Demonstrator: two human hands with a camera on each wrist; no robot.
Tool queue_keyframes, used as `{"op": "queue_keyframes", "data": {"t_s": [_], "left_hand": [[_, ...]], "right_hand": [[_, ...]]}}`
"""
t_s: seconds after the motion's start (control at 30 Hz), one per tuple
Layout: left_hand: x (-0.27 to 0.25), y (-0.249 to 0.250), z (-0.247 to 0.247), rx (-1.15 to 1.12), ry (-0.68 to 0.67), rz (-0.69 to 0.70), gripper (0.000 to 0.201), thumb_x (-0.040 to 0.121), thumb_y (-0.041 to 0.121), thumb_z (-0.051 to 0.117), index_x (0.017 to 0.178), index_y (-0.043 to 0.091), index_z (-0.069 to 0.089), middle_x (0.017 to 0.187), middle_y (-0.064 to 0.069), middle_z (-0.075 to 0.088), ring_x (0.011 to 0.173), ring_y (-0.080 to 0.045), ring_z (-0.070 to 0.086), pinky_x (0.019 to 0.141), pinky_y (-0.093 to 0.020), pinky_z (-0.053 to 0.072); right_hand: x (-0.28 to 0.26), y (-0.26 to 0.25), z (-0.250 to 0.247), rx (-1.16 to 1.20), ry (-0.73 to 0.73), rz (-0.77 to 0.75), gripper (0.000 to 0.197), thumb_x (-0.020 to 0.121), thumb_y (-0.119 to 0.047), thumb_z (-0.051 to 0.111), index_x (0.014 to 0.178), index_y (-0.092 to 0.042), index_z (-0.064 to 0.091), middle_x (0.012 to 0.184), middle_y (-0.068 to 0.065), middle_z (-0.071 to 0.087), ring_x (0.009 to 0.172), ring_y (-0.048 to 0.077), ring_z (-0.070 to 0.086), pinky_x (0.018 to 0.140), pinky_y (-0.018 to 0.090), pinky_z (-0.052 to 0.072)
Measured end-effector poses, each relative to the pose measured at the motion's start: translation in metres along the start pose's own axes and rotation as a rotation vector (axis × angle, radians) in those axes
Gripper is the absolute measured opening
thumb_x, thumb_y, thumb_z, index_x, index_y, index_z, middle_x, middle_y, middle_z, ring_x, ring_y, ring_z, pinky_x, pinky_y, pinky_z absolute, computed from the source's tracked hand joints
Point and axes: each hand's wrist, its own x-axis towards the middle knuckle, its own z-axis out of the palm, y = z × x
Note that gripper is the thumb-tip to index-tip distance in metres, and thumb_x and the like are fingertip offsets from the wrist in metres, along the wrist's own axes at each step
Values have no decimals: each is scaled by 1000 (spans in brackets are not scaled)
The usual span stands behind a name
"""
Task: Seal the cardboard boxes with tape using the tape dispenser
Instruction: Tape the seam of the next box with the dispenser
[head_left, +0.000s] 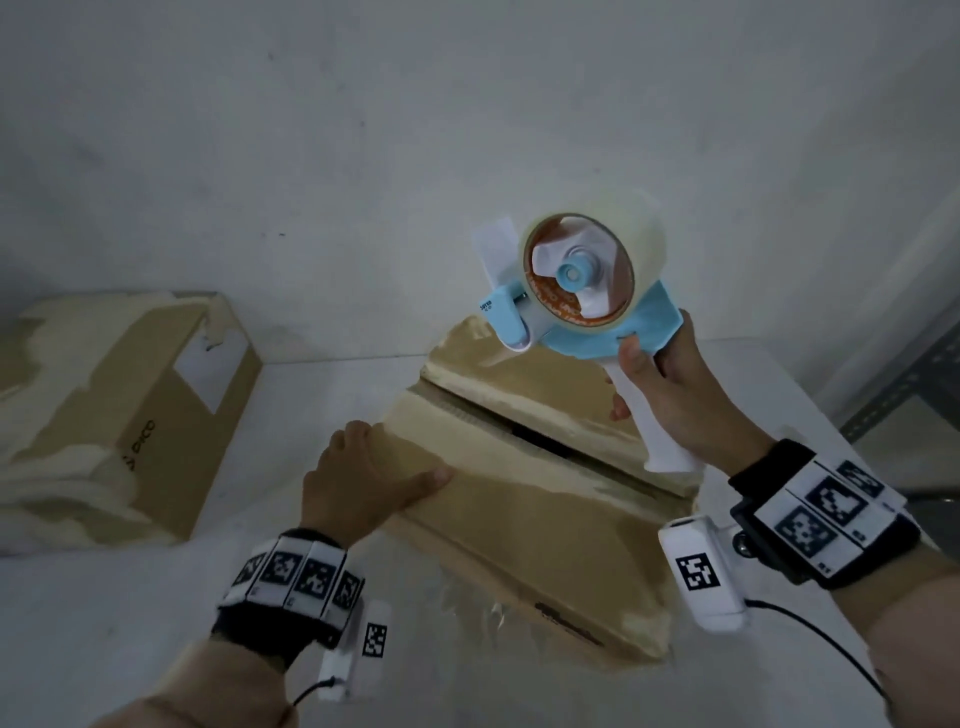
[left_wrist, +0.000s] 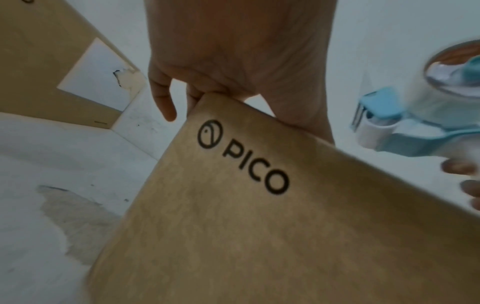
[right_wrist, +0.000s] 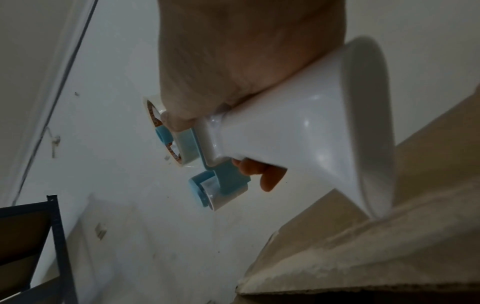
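A brown cardboard box (head_left: 519, 519) printed PICO (left_wrist: 233, 226) lies on the white table, with a dark gap between its top flaps. My left hand (head_left: 363, 478) holds its near-left corner. The thumb lies along the top and the fingers (left_wrist: 163, 98) bend over the edge. My right hand (head_left: 670, 395) grips the white handle (right_wrist: 298, 133) of a blue and white tape dispenser (head_left: 587, 291). The dispenser carries a roll of clear tape (head_left: 618, 249) and hangs above the box's far right part. Its roller end points left, off the cardboard.
A second cardboard box (head_left: 130, 415) with a torn white label (left_wrist: 96, 76) stands at the left against the wall. A dark metal shelf frame (right_wrist: 31, 246) is beyond the table's right edge. Bare white table (head_left: 104, 623) lies between the boxes.
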Motion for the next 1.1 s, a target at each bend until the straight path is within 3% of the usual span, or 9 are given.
{"op": "queue_keyframes", "data": {"t_s": [0.17, 0.3, 0.37, 0.43, 0.53, 0.63, 0.77, 1.0, 1.1], "left_hand": [[-17, 2, -4, 104, 11, -58, 95, 50, 82, 58, 111, 12, 39, 112, -5, 48, 106, -28, 52, 89, -42, 44], [-4, 13, -4, 157, -32, -85, 98, 48, 84, 58, 114, 13, 39, 119, -5, 49, 110, -28, 52, 91, -42, 42], [1, 16, -6, 217, -50, -71, 103, 49, 84, 57, 121, 14, 36, 125, -5, 47, 114, -28, 50, 94, -43, 40], [7, 15, -9, 224, -83, 63, 112, 52, 83, 56, 138, 19, 24, 141, -5, 36, 126, -27, 41, 102, -44, 33], [23, 18, -14, 206, -179, 344, 124, 46, 86, 45, 147, 30, 0, 156, 6, 7, 142, -18, 16, 113, -39, 18], [44, 23, -4, 329, -194, 385, 112, 56, 84, 29, 147, 30, -8, 156, 9, -12, 145, -14, 0, 115, -41, 11], [59, 26, 9, 389, -129, 374, 110, 53, 82, 10, 147, 25, 11, 157, 7, 4, 142, -16, 16, 111, -40, 23], [59, 28, 7, 290, -29, 416, 95, 59, 77, 15, 135, 25, 38, 147, 5, 31, 130, -17, 37, 105, -33, 28], [58, 28, 8, 291, -22, 406, 91, 62, 78, 18, 134, 26, 40, 145, 6, 33, 128, -15, 39, 104, -32, 29]], "right_hand": [[4, 0, 9, 15, -29, -15, 90, 65, -75, 56, 109, -1, 31, 82, 8, 47, 56, 9, 50, 47, 28, 49], [4, 2, 13, 26, -36, -10, 68, 63, -76, 56, 95, -22, 31, 83, 6, 48, 56, 6, 51, 47, 25, 50], [6, 3, 13, 34, -30, -14, 74, 65, -75, 56, 100, -14, 32, 82, 8, 48, 55, 7, 51, 46, 26, 49], [8, 5, 12, 35, -35, -12, 82, 66, -74, 56, 105, -6, 31, 82, 11, 48, 55, 9, 50, 46, 28, 49], [8, 8, 11, 18, -51, 10, 70, 64, -76, 55, 98, -20, 31, 85, 11, 49, 56, 13, 51, 48, 27, 49], [9, 11, 11, -15, -67, 26, 66, 63, -78, 54, 95, -25, 30, 84, 8, 50, 56, 19, 50, 48, 29, 49], [14, 14, 11, -11, -72, 14, 66, 64, -77, 55, 96, -24, 31, 86, 2, 48, 59, 20, 49, 48, 31, 49], [29, 15, 16, -25, -142, -15, 78, 69, -74, 53, 108, -10, 30, 93, 3, 48, 57, 14, 50, 49, 32, 49], [35, 13, 19, -32, -165, -17, 76, 66, -76, 53, 105, -15, 31, 93, 4, 48, 54, 11, 50, 48, 30, 49]]}}
